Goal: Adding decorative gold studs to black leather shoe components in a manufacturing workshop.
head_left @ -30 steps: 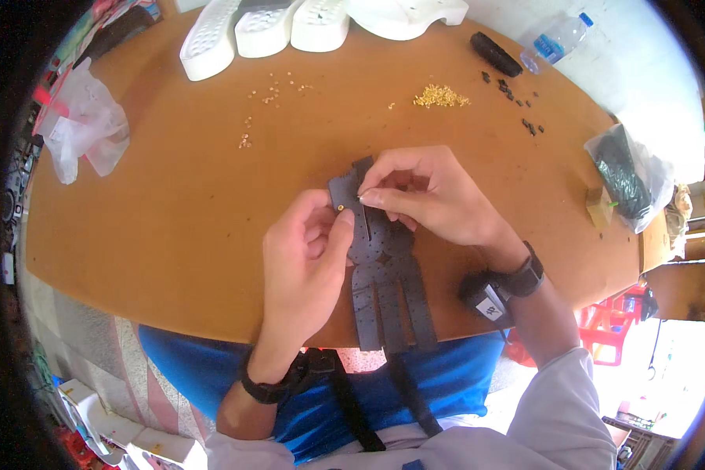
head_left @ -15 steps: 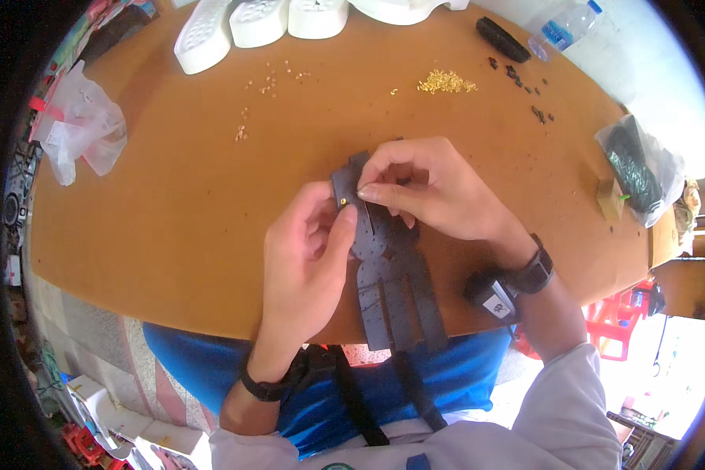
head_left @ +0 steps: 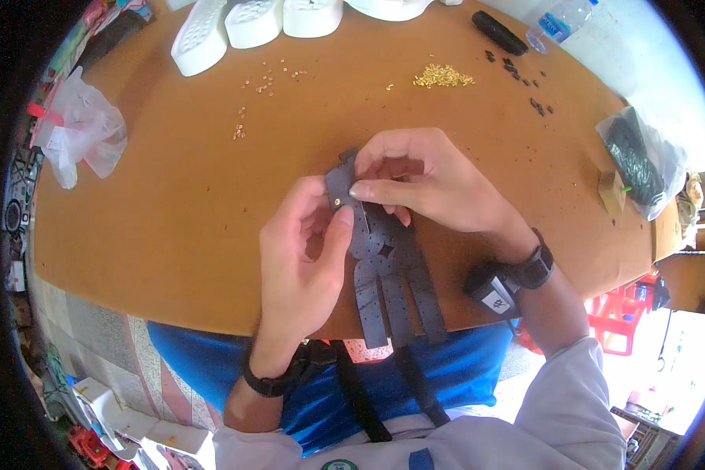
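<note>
Between my hands is a dark grey sandal upper, a flat sheet with slits, long strips and small punched holes. Its strips hang down toward the table's near edge. My left hand grips the upper's left side between thumb and fingers, close to a small gold rivet set in the strap. At the top of the same piece my right hand pinches with thumb and forefinger; any small part between those fingertips is hidden. Each wrist wears a black band.
Gold rivets lie heaped at the back, with clear small pieces scattered to their left. Black bits, a bottle and a bagged dark bundle are on the right. White shoe soles line the far edge.
Both hands and the top of the upper have shifted slightly left. My right fingers have moved a little up, still pinching at the strap.
</note>
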A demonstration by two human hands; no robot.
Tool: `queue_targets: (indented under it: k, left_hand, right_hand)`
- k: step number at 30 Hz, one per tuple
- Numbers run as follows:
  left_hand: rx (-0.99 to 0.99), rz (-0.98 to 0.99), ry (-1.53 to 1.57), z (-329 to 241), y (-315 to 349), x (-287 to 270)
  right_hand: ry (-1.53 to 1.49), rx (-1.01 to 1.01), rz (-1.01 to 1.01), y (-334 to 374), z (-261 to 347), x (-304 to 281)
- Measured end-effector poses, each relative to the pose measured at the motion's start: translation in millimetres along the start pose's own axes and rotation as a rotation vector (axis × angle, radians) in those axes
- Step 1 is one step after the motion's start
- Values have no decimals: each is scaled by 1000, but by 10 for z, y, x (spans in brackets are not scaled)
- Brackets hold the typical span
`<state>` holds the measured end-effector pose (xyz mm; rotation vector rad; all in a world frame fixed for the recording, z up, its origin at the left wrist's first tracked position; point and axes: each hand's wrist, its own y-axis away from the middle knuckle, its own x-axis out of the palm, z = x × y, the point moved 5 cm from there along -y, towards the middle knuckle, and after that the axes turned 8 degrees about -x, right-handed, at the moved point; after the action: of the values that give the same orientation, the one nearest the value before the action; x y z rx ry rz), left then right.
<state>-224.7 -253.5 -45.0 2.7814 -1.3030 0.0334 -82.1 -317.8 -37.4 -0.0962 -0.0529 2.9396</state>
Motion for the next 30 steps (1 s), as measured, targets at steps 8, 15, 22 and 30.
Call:
queue_targets:
  k: [8,15,22,30]
  left_hand:
    - [-42,14,88,13,-4,43]
    - [-62,2,67,48,-1,15]
    - [-74,-5,50,69,-9,30]
    - [-84,-22,26,97,-18,8]
  right_hand:
    - [4,18,-55,39,51,-103]
    - [46,20,33,29,72,-62]
    - [127,-4,-2,55,83,-80]
    - [29,-59,-201,72,121,-301]
